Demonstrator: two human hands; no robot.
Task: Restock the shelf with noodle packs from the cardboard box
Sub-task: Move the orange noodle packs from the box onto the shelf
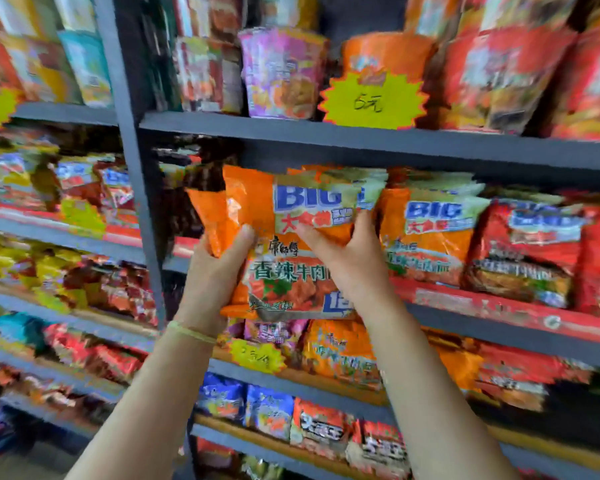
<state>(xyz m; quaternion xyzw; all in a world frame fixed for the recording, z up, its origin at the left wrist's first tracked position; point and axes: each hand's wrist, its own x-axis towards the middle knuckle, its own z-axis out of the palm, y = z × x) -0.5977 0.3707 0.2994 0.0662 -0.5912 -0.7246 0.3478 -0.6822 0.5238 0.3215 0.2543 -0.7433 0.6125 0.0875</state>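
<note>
1. Shelf unit (326, 129): grey metal boards and uprights filling the view, each level stocked with bright packets; the picture is blurred, so most labels cannot be read.
2. Middle shelf (499, 327): its front edge carries a red strip; a row of upright noodle packets stands along it to the right of the hands.
3. Shelved orange pack (430, 237): stands at the left end of that row, just beside the right hand; a red pack (523, 251) stands next to it, further right.
4. Held noodle pack (291, 258): orange, marked "BIG", upright at the front edge of the middle shelf, at the left end of the stocked row, between the two hands. A second orange pack (208, 216) shows behind its left side; whether the two are pressed together cannot be told.
5. Left hand (215, 268): grips the left edge of the held pack, thumb on the front face, other fingers curled behind it; a thin pale band circles the wrist.
6. Right hand (347, 251): grips the pack's upper right part, thumb across the front, fingers wrapped over the right edge.
7. Yellow star price tag (373, 100): hangs at the front edge of the upper shelf, before an orange cup (388, 51).
</note>
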